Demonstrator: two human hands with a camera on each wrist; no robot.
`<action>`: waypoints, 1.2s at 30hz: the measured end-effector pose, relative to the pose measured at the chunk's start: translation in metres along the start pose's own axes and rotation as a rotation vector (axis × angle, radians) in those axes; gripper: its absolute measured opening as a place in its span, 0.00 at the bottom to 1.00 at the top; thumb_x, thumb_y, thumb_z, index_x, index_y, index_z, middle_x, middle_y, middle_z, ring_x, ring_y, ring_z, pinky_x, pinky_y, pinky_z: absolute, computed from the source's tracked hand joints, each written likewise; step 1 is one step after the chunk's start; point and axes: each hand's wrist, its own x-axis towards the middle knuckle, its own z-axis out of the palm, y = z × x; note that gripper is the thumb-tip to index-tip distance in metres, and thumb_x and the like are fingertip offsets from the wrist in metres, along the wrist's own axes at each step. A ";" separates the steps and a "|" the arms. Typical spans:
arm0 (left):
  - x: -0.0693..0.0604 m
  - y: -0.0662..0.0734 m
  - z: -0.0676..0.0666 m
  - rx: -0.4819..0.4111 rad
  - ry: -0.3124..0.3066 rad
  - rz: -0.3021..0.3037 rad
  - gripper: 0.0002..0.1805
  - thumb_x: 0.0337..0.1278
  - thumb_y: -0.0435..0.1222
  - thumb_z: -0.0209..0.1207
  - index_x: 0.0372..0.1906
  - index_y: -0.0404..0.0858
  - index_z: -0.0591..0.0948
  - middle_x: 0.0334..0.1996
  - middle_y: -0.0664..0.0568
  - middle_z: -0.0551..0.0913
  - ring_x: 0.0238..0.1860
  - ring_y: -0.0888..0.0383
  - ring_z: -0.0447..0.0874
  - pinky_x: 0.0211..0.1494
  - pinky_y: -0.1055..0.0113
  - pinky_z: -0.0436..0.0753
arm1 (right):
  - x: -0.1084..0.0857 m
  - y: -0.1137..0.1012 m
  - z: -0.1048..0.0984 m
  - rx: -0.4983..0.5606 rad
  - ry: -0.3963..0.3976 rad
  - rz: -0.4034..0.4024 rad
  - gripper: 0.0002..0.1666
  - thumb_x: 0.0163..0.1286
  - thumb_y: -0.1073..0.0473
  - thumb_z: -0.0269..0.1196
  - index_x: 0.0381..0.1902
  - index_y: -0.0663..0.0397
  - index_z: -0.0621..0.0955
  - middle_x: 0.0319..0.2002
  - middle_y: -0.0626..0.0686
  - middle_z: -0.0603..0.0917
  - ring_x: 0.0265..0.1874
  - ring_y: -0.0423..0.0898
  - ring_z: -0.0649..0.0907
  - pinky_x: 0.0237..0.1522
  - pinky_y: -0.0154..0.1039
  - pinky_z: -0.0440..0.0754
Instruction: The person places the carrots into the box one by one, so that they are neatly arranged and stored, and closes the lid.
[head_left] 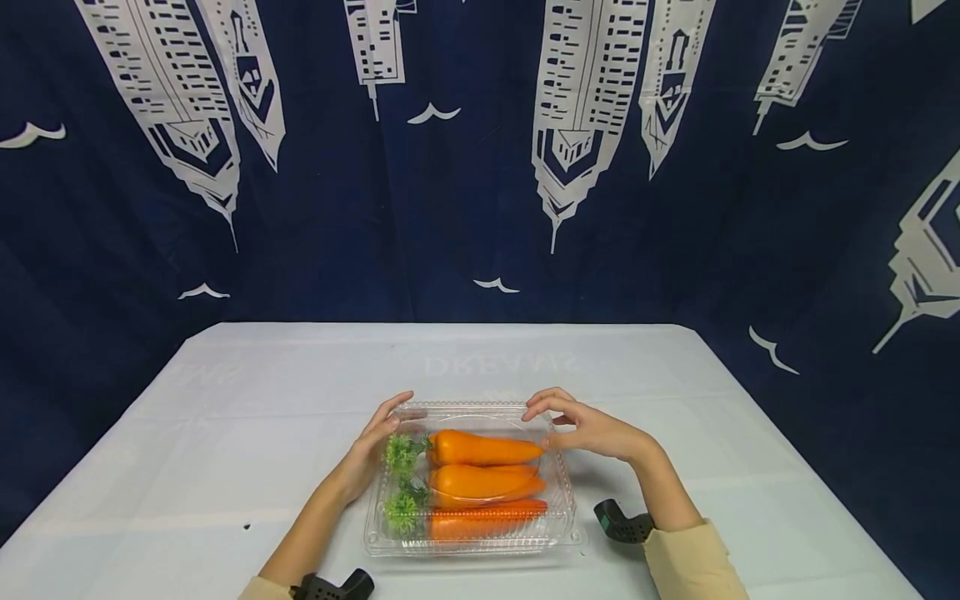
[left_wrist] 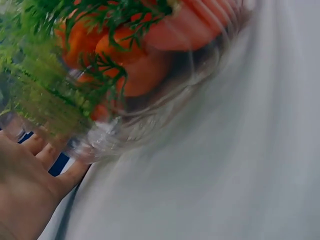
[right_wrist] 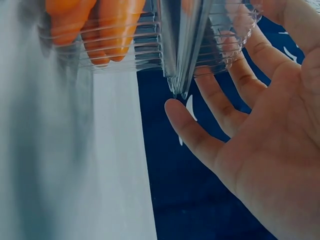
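Observation:
A clear plastic clamshell box (head_left: 468,548) sits on the table, its lid over several orange carrots (head_left: 483,450). Leafy green tops (head_left: 402,510) point to the box's left side. My left hand (head_left: 366,458) lies along that left side, fingers stretched toward the far corner; the left wrist view shows its fingertips against the plastic. At the far right corner my right hand (head_left: 588,427) touches the lid with spread, slightly bent fingers. In the right wrist view, lid and base edges (right_wrist: 182,80) lie close together beside these fingers. Whether the lid is latched cannot be told.
A white-covered table (head_left: 225,467) extends on all sides of the box. A small dark speck (head_left: 247,526) lies at left. Behind hangs a dark blue curtain (head_left: 450,208) with white building prints. Dark wrist devices (head_left: 624,523) sit on both arms.

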 end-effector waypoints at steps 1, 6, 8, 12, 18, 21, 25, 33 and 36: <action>0.000 0.001 -0.001 -0.002 -0.009 -0.013 0.31 0.63 0.43 0.36 0.69 0.40 0.48 0.64 0.35 0.61 0.54 0.65 0.70 0.62 0.32 0.31 | 0.000 0.000 0.000 -0.003 -0.004 0.002 0.23 0.59 0.61 0.58 0.53 0.56 0.72 0.61 0.60 0.61 0.61 0.58 0.60 0.59 0.67 0.55; -0.001 0.004 -0.005 -0.006 -0.063 -0.056 0.30 0.63 0.43 0.38 0.69 0.45 0.48 0.66 0.37 0.58 0.57 0.64 0.66 0.61 0.29 0.35 | -0.002 -0.001 -0.001 -0.016 -0.018 0.028 0.26 0.59 0.59 0.60 0.56 0.51 0.70 0.62 0.56 0.60 0.62 0.56 0.60 0.60 0.66 0.55; -0.001 0.004 -0.007 -0.001 -0.084 -0.065 0.31 0.63 0.43 0.39 0.69 0.46 0.48 0.66 0.36 0.57 0.58 0.61 0.65 0.60 0.29 0.36 | -0.003 -0.002 -0.001 -0.019 -0.024 0.032 0.27 0.59 0.58 0.60 0.57 0.47 0.70 0.63 0.56 0.60 0.62 0.56 0.60 0.60 0.66 0.55; -0.001 0.004 -0.011 0.017 -0.113 -0.079 0.33 0.62 0.43 0.40 0.70 0.42 0.46 0.65 0.35 0.58 0.61 0.54 0.64 0.61 0.30 0.34 | -0.004 -0.002 -0.003 -0.015 -0.043 0.022 0.28 0.60 0.58 0.60 0.58 0.45 0.69 0.64 0.58 0.58 0.63 0.56 0.59 0.60 0.66 0.55; -0.002 0.006 -0.019 0.027 -0.177 -0.125 0.35 0.62 0.40 0.42 0.70 0.42 0.43 0.66 0.36 0.56 0.68 0.40 0.50 0.64 0.33 0.35 | -0.008 -0.004 -0.006 0.012 -0.085 0.016 0.31 0.60 0.61 0.59 0.62 0.47 0.66 0.66 0.57 0.56 0.65 0.58 0.56 0.61 0.64 0.56; -0.004 0.008 -0.022 0.030 -0.224 -0.137 0.35 0.62 0.41 0.43 0.71 0.45 0.42 0.67 0.35 0.53 0.69 0.36 0.41 0.63 0.31 0.36 | -0.010 -0.001 -0.009 0.030 -0.111 0.004 0.32 0.61 0.63 0.58 0.63 0.48 0.64 0.67 0.59 0.54 0.65 0.59 0.55 0.61 0.63 0.57; -0.006 0.008 -0.027 0.049 -0.263 -0.164 0.39 0.61 0.46 0.48 0.71 0.52 0.41 0.69 0.36 0.48 0.70 0.34 0.31 0.62 0.31 0.37 | -0.013 0.001 -0.013 0.038 -0.142 -0.010 0.35 0.61 0.64 0.58 0.66 0.48 0.61 0.68 0.59 0.52 0.66 0.47 0.56 0.61 0.63 0.58; -0.012 0.008 -0.036 0.131 -0.332 -0.212 0.49 0.51 0.55 0.56 0.70 0.60 0.36 0.71 0.38 0.33 0.69 0.35 0.23 0.60 0.28 0.41 | -0.017 0.004 -0.015 0.040 -0.182 -0.036 0.41 0.57 0.62 0.62 0.67 0.50 0.59 0.70 0.57 0.47 0.66 0.32 0.54 0.60 0.66 0.55; -0.013 0.009 -0.039 0.138 -0.365 -0.215 0.52 0.48 0.55 0.58 0.69 0.60 0.34 0.70 0.36 0.29 0.68 0.33 0.22 0.59 0.27 0.41 | -0.016 0.004 -0.014 0.036 -0.178 -0.026 0.43 0.55 0.63 0.63 0.68 0.49 0.58 0.71 0.57 0.45 0.69 0.51 0.51 0.60 0.67 0.55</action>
